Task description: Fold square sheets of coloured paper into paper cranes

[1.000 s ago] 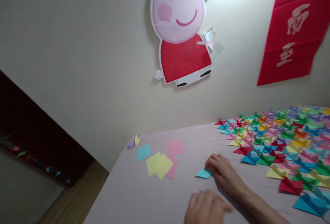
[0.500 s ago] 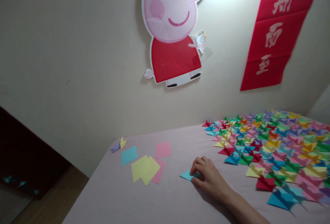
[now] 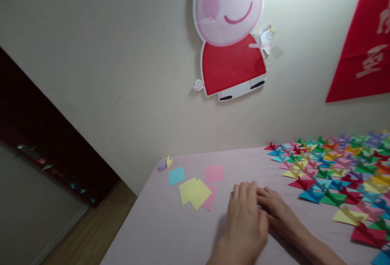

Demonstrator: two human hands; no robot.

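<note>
My left hand (image 3: 246, 216) lies over the table beside my right, fingers pressed together and bent down over the folded light-blue paper. From the right, my right hand (image 3: 278, 210) has its curled fingers closed at the same piece. Only a pale sliver of the folded paper (image 3: 260, 207) shows between the hands; the rest is hidden. Left of the hands lie two overlapping yellow paper sheets (image 3: 195, 194), a pink sheet (image 3: 215, 173), another pink sheet (image 3: 209, 200) partly under the yellow ones, and a light-blue sheet (image 3: 176, 176).
Rows of many-coloured folded paper cranes (image 3: 338, 171) cover the table's right side. A small yellow and purple folded paper piece (image 3: 165, 163) sits at the far left corner. A pig cutout (image 3: 233, 66) and red banner (image 3: 353, 61) hang on the wall. A dark door (image 3: 45, 127) stands left.
My left hand has come into view and joined the right at the light-blue paper, which is now almost covered. The camera has turned left, so the scene sits further right.
</note>
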